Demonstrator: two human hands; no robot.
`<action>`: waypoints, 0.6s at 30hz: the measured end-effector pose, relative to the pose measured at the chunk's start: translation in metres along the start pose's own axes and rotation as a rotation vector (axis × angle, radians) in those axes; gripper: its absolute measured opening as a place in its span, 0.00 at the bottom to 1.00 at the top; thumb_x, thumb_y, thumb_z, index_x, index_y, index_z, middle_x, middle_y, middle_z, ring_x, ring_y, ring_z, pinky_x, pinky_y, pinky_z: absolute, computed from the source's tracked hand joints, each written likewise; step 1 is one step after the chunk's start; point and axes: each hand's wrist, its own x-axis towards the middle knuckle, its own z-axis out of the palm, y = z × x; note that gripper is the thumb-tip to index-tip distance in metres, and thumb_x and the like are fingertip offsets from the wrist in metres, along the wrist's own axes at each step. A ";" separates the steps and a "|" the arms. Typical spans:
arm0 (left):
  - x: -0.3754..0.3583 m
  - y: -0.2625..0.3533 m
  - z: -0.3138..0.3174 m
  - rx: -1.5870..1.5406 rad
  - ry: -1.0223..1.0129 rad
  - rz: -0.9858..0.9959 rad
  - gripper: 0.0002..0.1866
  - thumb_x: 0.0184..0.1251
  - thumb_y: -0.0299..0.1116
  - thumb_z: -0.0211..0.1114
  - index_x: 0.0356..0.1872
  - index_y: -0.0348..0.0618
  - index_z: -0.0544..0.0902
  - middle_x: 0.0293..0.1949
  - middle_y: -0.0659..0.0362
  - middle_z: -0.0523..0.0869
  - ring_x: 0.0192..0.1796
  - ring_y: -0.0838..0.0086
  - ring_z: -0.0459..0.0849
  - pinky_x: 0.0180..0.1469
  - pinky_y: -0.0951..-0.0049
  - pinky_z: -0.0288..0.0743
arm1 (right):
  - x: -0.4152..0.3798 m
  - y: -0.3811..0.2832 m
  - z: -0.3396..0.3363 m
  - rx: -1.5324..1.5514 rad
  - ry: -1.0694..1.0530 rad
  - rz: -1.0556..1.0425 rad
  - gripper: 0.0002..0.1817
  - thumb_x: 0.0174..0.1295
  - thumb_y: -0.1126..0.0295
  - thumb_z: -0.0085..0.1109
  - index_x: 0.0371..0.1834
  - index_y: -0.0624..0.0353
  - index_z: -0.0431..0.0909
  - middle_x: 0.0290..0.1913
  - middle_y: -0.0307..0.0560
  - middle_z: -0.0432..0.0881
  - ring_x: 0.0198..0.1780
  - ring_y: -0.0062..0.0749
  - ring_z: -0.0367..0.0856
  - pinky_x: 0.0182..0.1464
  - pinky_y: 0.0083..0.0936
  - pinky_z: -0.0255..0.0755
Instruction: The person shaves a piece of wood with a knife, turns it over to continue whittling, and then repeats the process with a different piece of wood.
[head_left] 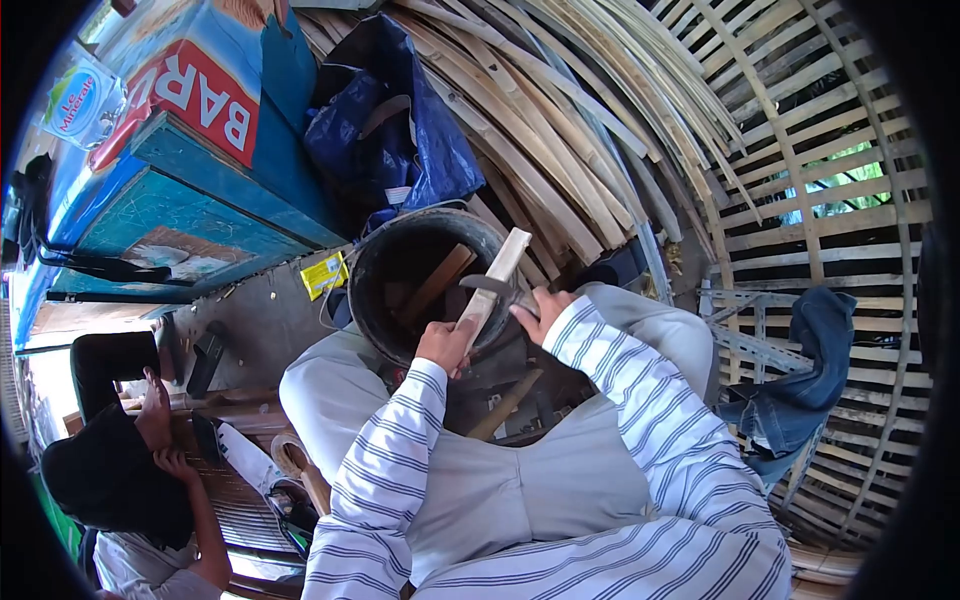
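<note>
My left hand (443, 345) grips the lower end of a pale flat wooden piece (497, 275) that slants up over a black bucket (372, 262). My right hand (540, 310) holds a dark curved blade (492, 286) whose edge lies across the wooden piece. Both sleeves are white with blue stripes. Inside the bucket lies another brown wood piece (437, 283). A wooden handle (505, 405) rests between my knees.
Long bamboo strips (560, 120) are stacked behind the bucket, beside a blue plastic bag (395, 120). A blue painted cart (200, 190) stands at left. Another person in a black hat (110, 480) sits at lower left. Denim cloth (800, 380) hangs on a bamboo lattice at right.
</note>
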 end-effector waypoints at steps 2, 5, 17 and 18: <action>-0.004 -0.006 -0.003 -0.031 0.001 -0.021 0.28 0.69 0.53 0.59 0.35 0.32 0.87 0.15 0.55 0.79 0.15 0.73 0.79 0.19 0.71 0.74 | -0.009 0.001 0.018 -0.026 -0.001 -0.106 0.30 0.64 0.39 0.55 0.46 0.59 0.78 0.30 0.70 0.84 0.39 0.66 0.86 0.47 0.55 0.79; 0.000 -0.012 0.000 0.133 0.051 0.048 0.27 0.69 0.54 0.58 0.37 0.35 0.88 0.16 0.54 0.81 0.17 0.71 0.82 0.23 0.69 0.77 | 0.038 0.041 0.035 0.074 0.129 0.135 0.32 0.64 0.39 0.56 0.51 0.59 0.78 0.37 0.70 0.84 0.44 0.65 0.84 0.48 0.52 0.79; 0.002 -0.014 -0.001 0.034 0.032 0.020 0.24 0.70 0.49 0.61 0.37 0.32 0.87 0.14 0.56 0.78 0.13 0.74 0.75 0.17 0.70 0.69 | 0.025 0.036 0.048 0.039 0.172 0.230 0.32 0.64 0.37 0.54 0.50 0.58 0.79 0.41 0.69 0.84 0.47 0.62 0.85 0.53 0.53 0.77; 0.001 -0.013 0.004 0.047 0.042 0.019 0.24 0.70 0.50 0.61 0.37 0.32 0.87 0.14 0.56 0.78 0.13 0.74 0.75 0.17 0.71 0.68 | 0.050 0.062 0.047 0.081 0.105 0.291 0.33 0.64 0.36 0.53 0.51 0.58 0.79 0.45 0.68 0.84 0.51 0.61 0.83 0.57 0.51 0.75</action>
